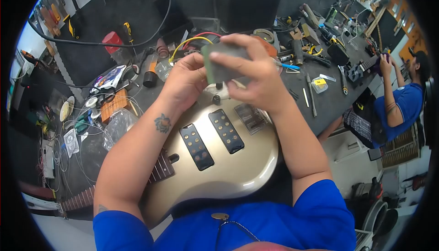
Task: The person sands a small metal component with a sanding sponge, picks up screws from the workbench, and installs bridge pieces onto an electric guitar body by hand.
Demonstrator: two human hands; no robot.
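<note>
My right hand [256,75] grips a flat grey-green block [226,61], thumb and fingers on its sides. My left hand [187,79] is at the block's left edge, its fingers closed in a pinch; whatever they hold is too small to make out. Both hands are above the upper edge of a gold electric guitar body [247,168], which lies in front of me. Two black pickups [196,146] with round metal poles sit in the body. A metal bridge plate [250,117] is partly under my right forearm. The fretted neck [157,171] runs to the lower left, partly behind my left forearm.
An amplifier [247,4] stands at the back. Tools and a blue pen [290,66] lie to the right, loose strings and an orange block [114,105] to the left. A co-worker in blue [400,109] is at the far right.
</note>
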